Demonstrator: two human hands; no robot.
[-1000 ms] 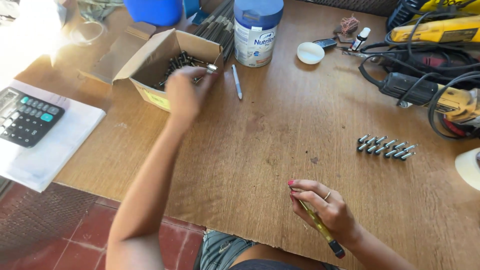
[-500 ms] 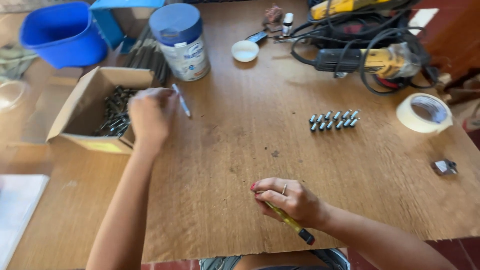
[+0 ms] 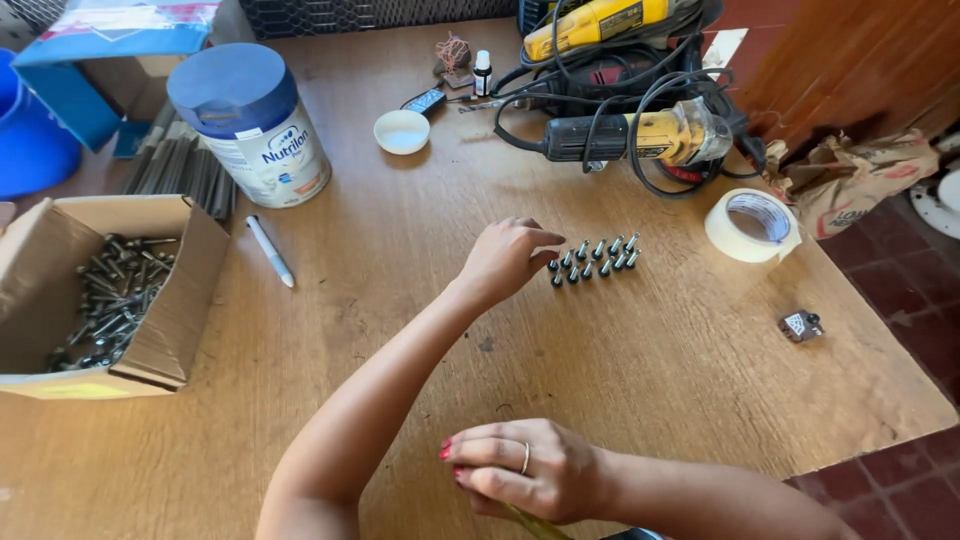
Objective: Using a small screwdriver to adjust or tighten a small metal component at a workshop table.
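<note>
The left hand (image 3: 505,258), fingers curled, touches the left end of a row of screws (image 3: 592,260) lying at two o'clock from table centre; whether it pinches one is unclear. At six o'clock, the right hand (image 3: 520,470) clenches a yellow-handled tool (image 3: 532,522).

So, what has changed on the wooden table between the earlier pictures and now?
The left hand left the open cardboard box of dark screws and moved right to the row of small dark screws, fingertips at its left end. The right hand stayed near the table edge, holding a thin yellow tool.
</note>
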